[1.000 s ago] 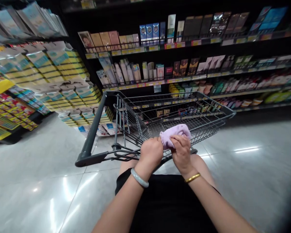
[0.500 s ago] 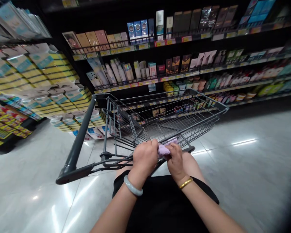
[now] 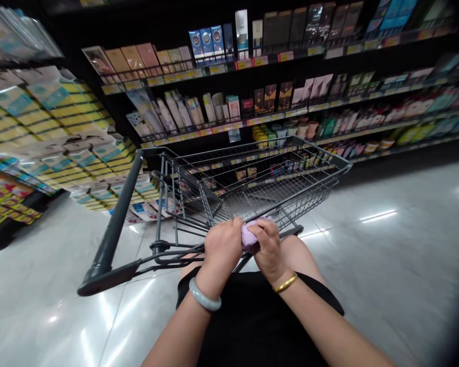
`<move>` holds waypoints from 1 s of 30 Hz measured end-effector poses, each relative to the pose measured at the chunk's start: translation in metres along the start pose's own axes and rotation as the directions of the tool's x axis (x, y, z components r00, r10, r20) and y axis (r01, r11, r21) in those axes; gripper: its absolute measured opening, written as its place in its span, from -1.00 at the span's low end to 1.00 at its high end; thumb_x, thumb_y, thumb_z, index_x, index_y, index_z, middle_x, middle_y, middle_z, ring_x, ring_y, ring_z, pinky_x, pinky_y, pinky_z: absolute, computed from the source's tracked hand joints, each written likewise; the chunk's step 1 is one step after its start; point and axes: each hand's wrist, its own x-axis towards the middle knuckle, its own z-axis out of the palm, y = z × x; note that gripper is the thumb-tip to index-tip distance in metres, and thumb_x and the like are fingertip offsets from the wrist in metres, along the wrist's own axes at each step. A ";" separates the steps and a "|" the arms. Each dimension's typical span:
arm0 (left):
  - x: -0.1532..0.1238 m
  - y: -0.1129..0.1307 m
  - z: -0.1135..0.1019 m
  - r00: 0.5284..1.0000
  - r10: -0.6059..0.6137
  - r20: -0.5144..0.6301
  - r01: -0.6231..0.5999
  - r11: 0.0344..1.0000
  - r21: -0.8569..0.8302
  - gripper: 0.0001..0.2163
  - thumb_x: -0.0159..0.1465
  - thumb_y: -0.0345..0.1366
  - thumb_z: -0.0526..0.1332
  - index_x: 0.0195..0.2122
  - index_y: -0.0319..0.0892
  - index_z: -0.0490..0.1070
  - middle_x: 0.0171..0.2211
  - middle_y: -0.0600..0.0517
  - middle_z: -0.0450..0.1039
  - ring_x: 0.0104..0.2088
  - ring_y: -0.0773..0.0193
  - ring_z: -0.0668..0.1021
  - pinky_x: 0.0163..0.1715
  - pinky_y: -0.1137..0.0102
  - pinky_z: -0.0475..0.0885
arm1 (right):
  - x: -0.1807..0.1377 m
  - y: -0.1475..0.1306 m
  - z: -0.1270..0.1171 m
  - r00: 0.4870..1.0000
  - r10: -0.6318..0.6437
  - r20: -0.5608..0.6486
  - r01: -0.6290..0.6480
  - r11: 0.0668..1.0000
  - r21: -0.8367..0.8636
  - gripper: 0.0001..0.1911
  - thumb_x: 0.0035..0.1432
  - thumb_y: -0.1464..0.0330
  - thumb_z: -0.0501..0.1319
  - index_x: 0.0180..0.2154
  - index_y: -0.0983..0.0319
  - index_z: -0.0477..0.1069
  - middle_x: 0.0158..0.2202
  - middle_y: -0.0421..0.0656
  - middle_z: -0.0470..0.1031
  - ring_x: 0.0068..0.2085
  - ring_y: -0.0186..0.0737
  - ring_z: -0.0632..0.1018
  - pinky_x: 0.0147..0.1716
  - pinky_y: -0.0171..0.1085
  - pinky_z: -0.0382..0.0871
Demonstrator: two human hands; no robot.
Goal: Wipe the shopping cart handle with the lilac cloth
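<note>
A grey metal shopping cart (image 3: 117,224) stands crosswise in front of me, its handle to the left. My left hand (image 3: 223,243) is closed in a fist at the cart's near top rail, a pale bangle on the wrist; its fingertips are hidden. Right beside it, my right hand (image 3: 268,251), with a gold bracelet, has its fingers bent around a bunched light purple cloth (image 3: 249,237). The cloth lies against the near rail, between the two hands. No goods show in the cart's basket.
Behind the cart run store shelves (image 3: 199,133) with boxes, bottles and tubes. Stacked yellow packages (image 3: 95,168) stand to the left, beyond the handle. A low display (image 3: 7,209) is at the far left. The shiny grey floor (image 3: 398,255) extends on the right.
The purple cloth is more bunched up under my right hand, and the fingers have curled further over it. My left hand keeps its place on the rail. The whole view has shifted slightly.
</note>
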 end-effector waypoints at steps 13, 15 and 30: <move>-0.033 -0.026 -0.020 0.996 -0.010 -0.089 0.008 1.000 -0.028 -0.70 0.34 -0.32 0.06 0.06 -0.07 0.43 -0.21 -0.07 0.52 -0.15 0.11 0.50 -0.02 0.19 0.25 | 0.015 -0.021 -0.003 0.985 -0.147 0.086 0.141 0.988 0.068 -0.75 0.17 0.42 0.20 -0.13 0.06 0.52 -0.19 -0.13 0.41 -0.11 -0.13 0.43 -0.04 -0.10 0.30; -0.040 -0.028 -0.014 0.992 -0.009 -0.127 0.007 1.000 -0.014 -0.64 0.34 -0.34 0.06 0.15 -0.10 0.36 -0.17 -0.08 0.51 -0.14 0.10 0.49 -0.02 0.19 0.25 | 0.008 -0.016 0.008 0.974 -0.193 0.115 0.190 0.981 0.036 -0.75 0.17 0.42 0.20 -0.12 0.07 0.52 -0.21 -0.13 0.42 -0.15 -0.14 0.42 -0.08 -0.12 0.29; -0.043 -0.031 0.013 0.975 -0.054 -0.216 0.033 0.994 -0.100 -0.58 0.39 -0.33 0.01 0.27 -0.13 0.23 -0.01 -0.11 0.46 -0.03 0.11 0.45 0.04 0.20 0.23 | -0.004 -0.010 0.031 0.964 -0.194 0.183 0.200 0.980 -0.017 -0.79 0.21 0.48 0.18 -0.24 0.11 0.56 -0.29 -0.14 0.40 -0.23 -0.21 0.38 -0.18 -0.22 0.27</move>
